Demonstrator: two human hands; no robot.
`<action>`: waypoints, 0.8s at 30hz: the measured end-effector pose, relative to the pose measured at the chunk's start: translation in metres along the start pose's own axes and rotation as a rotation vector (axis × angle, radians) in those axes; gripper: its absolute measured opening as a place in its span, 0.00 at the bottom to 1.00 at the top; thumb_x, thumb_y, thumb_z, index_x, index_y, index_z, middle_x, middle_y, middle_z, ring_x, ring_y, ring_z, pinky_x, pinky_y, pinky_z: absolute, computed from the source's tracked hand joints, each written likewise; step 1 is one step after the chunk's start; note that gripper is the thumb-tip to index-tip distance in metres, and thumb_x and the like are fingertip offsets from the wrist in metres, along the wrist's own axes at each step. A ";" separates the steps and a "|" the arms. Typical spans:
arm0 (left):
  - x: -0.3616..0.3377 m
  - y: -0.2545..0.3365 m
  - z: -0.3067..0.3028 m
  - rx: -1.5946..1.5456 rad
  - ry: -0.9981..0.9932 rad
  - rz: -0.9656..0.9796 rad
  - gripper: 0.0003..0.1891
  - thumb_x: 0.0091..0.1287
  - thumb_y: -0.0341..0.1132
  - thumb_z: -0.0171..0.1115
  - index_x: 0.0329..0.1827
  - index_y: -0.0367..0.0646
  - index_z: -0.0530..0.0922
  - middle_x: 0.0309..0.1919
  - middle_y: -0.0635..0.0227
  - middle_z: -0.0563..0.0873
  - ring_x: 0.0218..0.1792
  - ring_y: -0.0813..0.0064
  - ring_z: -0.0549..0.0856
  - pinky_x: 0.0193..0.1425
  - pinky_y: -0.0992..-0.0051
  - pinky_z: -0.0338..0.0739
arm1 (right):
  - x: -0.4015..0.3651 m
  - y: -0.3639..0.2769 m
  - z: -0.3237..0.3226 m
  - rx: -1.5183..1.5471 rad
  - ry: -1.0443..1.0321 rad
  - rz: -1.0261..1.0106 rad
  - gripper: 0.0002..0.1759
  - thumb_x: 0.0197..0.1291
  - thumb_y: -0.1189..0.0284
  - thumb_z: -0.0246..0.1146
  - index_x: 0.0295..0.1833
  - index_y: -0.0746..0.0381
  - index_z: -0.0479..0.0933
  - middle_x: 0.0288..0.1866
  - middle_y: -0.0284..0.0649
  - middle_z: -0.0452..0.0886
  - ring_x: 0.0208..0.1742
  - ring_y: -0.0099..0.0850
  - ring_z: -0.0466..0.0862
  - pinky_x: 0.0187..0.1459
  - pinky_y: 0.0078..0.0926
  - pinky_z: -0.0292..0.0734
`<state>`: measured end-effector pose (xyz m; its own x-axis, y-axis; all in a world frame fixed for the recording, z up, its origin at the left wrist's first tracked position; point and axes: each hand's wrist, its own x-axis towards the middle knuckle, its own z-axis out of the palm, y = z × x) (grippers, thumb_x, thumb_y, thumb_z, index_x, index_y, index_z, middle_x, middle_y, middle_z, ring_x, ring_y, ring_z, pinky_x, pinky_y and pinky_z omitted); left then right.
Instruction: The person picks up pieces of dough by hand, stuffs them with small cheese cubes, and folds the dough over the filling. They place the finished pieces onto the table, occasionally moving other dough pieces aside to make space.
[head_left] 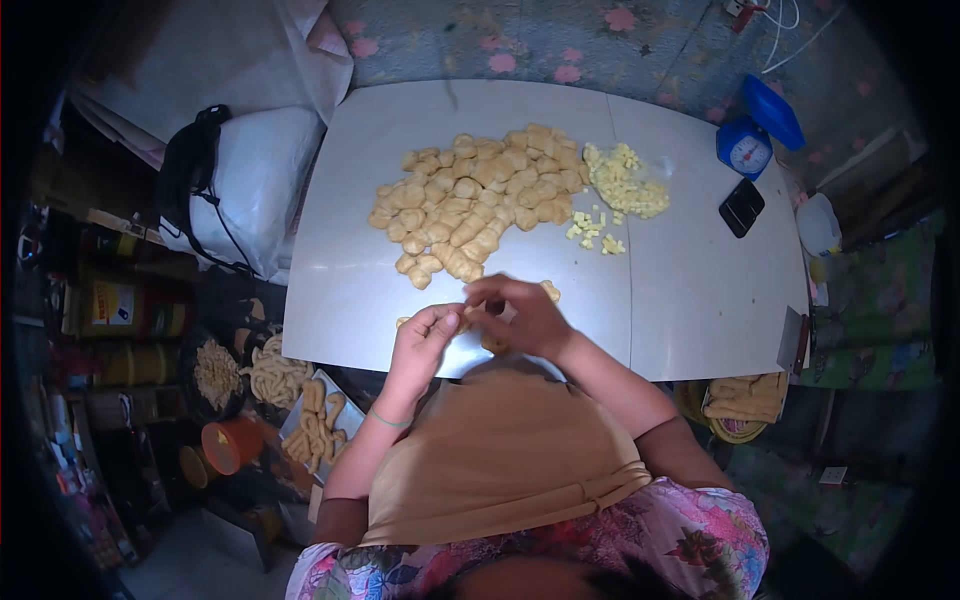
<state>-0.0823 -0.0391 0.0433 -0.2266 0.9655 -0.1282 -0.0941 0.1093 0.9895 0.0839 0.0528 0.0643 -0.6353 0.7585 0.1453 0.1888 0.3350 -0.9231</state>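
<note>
My left hand (428,336) and my right hand (520,318) meet over the front edge of the pale table (350,290). Their fingers are closed round something small, mostly hidden between them, that looks like dough. Small dough pieces (550,290) lie close by, partly covered by my right hand. Beyond my hands a wide heap of tan dough pieces (470,195) spreads over the table. To its right sits a clear bag of pale yellow cubes (630,185), with loose yellow cubes (590,230) just in front.
A blue scale (745,150) and a black phone (741,208) are at the right. A white bag (260,180) stands left of the table. Below, at the left, are a tray of dough strips (316,425) and an orange container (230,446). More dough strips (745,397) lie below right.
</note>
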 end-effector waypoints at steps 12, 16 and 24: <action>0.005 0.012 -0.024 -0.397 -0.047 -0.360 0.09 0.67 0.34 0.65 0.36 0.36 0.81 0.24 0.73 0.81 0.23 0.87 0.72 0.28 0.85 0.65 | 0.007 -0.003 0.033 -0.522 0.054 -0.348 0.12 0.47 0.71 0.71 0.38 0.55 0.80 0.36 0.35 0.80 0.35 0.37 0.80 0.41 0.35 0.75; 0.022 -0.007 -0.040 -0.289 -0.057 -0.334 0.07 0.67 0.32 0.64 0.37 0.35 0.82 0.25 0.75 0.80 0.23 0.88 0.71 0.28 0.85 0.64 | 0.031 -0.008 0.031 -0.541 -0.154 -0.082 0.10 0.47 0.71 0.70 0.38 0.57 0.80 0.35 0.37 0.79 0.36 0.39 0.81 0.39 0.35 0.76; 0.049 0.002 -0.079 0.017 0.006 -0.155 0.07 0.67 0.31 0.63 0.42 0.36 0.84 0.27 0.78 0.80 0.26 0.89 0.70 0.30 0.84 0.64 | 0.117 0.043 0.037 -0.642 0.113 -0.082 0.11 0.53 0.68 0.64 0.42 0.59 0.81 0.45 0.41 0.77 0.44 0.40 0.81 0.45 0.36 0.77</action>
<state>-0.1706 -0.0104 0.0338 -0.2163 0.9355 -0.2794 -0.1119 0.2606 0.9589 -0.0101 0.1349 0.0283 -0.5905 0.7587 0.2751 0.5747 0.6346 -0.5168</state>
